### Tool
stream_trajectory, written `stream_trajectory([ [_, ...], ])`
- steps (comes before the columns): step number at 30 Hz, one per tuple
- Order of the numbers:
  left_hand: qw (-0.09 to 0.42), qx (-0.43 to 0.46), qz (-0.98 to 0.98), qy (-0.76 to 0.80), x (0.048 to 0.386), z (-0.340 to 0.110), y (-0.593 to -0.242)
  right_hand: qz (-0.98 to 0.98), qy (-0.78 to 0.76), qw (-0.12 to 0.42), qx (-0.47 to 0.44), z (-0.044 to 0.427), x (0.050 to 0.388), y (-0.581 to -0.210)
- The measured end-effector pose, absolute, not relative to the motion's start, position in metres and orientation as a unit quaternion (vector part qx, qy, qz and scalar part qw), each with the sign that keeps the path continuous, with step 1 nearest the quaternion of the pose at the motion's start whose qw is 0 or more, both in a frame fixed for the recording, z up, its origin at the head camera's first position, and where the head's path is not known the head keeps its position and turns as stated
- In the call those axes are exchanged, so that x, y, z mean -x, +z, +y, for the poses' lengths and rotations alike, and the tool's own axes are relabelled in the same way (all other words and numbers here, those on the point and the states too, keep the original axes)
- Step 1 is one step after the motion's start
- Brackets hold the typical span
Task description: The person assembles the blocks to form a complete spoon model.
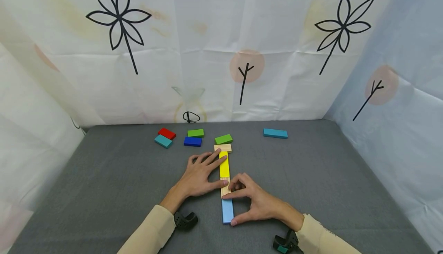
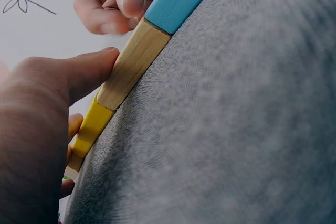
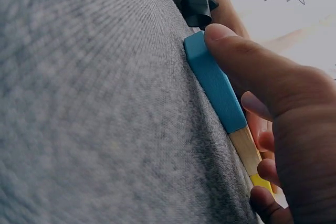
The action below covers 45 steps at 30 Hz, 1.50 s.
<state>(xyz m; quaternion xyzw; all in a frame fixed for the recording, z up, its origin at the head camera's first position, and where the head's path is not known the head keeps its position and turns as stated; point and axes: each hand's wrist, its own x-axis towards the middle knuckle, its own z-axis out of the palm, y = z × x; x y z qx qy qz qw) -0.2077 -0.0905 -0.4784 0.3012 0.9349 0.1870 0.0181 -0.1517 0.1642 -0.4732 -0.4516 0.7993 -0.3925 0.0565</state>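
Note:
A row of wooden blocks runs toward me on the table: a light blue block nearest, then a plain wooden block, then a yellow block. Across the row's far end lies another plain wooden block. My left hand spreads over the row from the left, thumb against the middle plain block and fingertips at the yellow and crosswise blocks. From the right, my right hand pinches the light blue block lengthwise, thumb at its near end and index finger by its joint with the plain block.
Beyond the row lie a green block, another green block, a dark blue block, a red block and a teal block. A longer blue block lies back right. White cloth walls surround the grey table.

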Motion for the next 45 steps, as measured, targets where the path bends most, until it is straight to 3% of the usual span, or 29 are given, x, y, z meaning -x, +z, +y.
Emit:
stream_trajectory([
  [9, 0.017, -0.304, 0.935, 0.182, 0.208, -0.091, -0.479, 0.776, -0.396, 0.041, 0.489, 0.163, 0.153, -0.471],
  [20, 0.019, -0.304, 0.934, 0.188, 0.208, -0.092, -0.478, 0.772, -0.354, -0.02, 0.527, 0.164, 0.153, -0.468],
  [45, 0.024, -0.305, 0.933, 0.189, 0.208, -0.092, -0.477, 0.787, -0.344, 0.065, 0.509, 0.163, 0.151, -0.461],
])
